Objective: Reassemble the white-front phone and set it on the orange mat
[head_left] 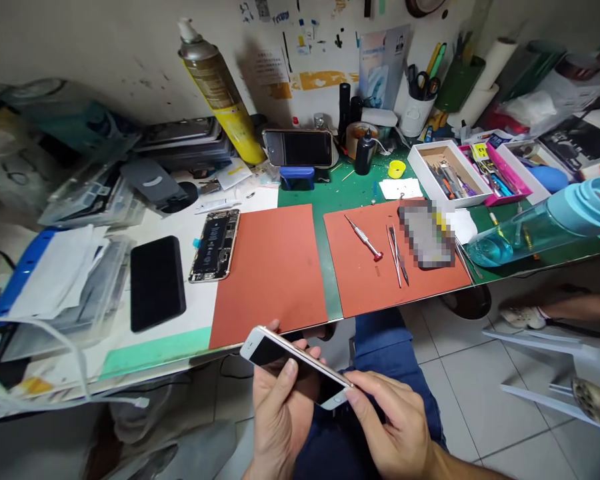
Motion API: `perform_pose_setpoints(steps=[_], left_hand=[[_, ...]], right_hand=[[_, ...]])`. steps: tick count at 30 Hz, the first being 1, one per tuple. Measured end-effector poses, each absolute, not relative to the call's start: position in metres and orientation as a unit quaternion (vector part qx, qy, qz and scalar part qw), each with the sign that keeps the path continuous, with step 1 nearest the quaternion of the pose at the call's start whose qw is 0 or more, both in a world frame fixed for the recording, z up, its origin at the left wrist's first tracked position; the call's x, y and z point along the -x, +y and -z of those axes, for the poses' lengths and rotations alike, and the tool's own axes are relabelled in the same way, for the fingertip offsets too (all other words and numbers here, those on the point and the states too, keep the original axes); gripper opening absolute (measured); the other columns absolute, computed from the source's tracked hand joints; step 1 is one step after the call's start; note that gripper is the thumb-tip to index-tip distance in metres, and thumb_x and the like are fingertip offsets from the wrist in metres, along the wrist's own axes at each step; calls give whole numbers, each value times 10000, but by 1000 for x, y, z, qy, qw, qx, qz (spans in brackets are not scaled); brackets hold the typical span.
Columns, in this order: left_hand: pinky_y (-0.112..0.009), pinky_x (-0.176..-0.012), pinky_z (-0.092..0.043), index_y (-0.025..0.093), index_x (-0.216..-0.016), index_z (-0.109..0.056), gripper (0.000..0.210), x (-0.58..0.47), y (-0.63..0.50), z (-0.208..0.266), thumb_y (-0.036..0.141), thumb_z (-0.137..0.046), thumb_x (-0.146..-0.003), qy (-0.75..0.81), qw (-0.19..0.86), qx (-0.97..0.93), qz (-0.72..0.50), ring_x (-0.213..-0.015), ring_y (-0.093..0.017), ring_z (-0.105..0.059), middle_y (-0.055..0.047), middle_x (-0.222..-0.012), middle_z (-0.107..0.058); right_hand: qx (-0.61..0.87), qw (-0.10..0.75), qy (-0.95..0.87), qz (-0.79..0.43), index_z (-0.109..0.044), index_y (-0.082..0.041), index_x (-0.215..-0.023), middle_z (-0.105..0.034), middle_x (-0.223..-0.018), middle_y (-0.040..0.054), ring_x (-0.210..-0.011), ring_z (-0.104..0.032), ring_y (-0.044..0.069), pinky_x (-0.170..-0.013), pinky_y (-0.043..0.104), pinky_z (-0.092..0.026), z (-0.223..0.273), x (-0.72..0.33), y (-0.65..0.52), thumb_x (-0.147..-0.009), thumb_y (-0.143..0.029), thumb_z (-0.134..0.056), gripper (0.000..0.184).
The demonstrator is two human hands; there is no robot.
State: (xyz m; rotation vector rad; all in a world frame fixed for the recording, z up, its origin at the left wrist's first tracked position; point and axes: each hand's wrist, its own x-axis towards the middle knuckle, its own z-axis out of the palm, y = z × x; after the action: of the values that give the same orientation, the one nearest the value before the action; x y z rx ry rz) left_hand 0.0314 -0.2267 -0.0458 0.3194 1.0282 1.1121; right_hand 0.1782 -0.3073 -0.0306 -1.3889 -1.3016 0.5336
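Hands meet below the near edge of the table [190,313], over the person's lap. The left hand [275,417] cradles a white-framed phone [295,367] from underneath, its grip pressed together around the phone's long sides, thumb lying across the dark screen. The right hand [397,427] pinches the phone's lower right corner between thumb and forefinger. The phone is tilted, screen up, held clear of the table and just in front of it.

On the table, two red-brown mats lie side by side: the left mat [273,273] is bare, while the right mat [380,267] carries a small screwdriver [363,237] with a red end, tweezers [396,252] and a blurred dark object [427,235]. Left of the mats lie an opened phone body [215,245] showing its internals and a black screen panel [157,282]. Further back, another phone [300,148] stands on a blue holder [297,178] near a yellow spray can [220,90] leaning on the wall. A clear blue bottle [545,223] lies at the right, near trays of tools [450,172].
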Motion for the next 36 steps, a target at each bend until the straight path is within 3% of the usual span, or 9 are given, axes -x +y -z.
perform_pose_setpoints(steps=[7,15,19,25,30,36], left_hand=[[-278,-663,-657,354,-1319,-672,872,-44,-228,44,264,-1053,-540,509,691,-116,-499,-708,-197,-790,25,-772,-789],[-265,-711,-642,368,-1380,-630,938,-47,-227,41,261,-1050,-548,533,678,-118,-492,-691,-150,-748,50,-751,-762],[-252,-680,-632,365,-1380,-636,904,-46,-226,40,241,-1036,-579,527,681,-123,-493,-673,-150,-747,49,-746,-764],[-237,-655,-626,337,-1330,-674,830,-45,-223,44,239,-1033,-588,521,676,-136,-503,-669,-159,-765,47,-747,-769],[-234,-684,-636,329,-1282,-699,766,-45,-224,45,231,-1030,-598,507,684,-135,-506,-690,-148,-770,47,-770,-777],[-296,-667,-661,245,-1052,-736,534,-39,-225,45,357,-1021,-615,491,694,-139,-508,-690,-203,-787,-5,-758,-789]], right_hand=[[588,556,-555,-192,-721,-145,-1148,-814,-907,73,-760,-798,183,-736,245,-654,35,-178,-308,-981,-20,-601,241],[590,550,-563,-179,-721,-149,-1134,-816,-881,70,-707,-793,194,-688,273,-669,36,-175,-307,-983,-17,-575,248],[587,550,-564,-188,-712,-178,-1178,-821,-895,64,-710,-797,204,-680,286,-672,34,-175,-307,-982,-15,-553,301],[601,534,-533,-264,-725,-173,-1074,-804,-869,59,-717,-788,205,-697,274,-659,30,-178,-305,-981,-150,-664,114],[615,532,-525,-250,-733,-176,-993,-783,-777,35,-631,-756,174,-642,245,-627,32,-176,-306,-999,-107,-620,132],[597,527,-551,-250,-715,-182,-1034,-770,-792,36,-645,-748,168,-639,242,-615,30,-180,-308,-999,-99,-596,149]])
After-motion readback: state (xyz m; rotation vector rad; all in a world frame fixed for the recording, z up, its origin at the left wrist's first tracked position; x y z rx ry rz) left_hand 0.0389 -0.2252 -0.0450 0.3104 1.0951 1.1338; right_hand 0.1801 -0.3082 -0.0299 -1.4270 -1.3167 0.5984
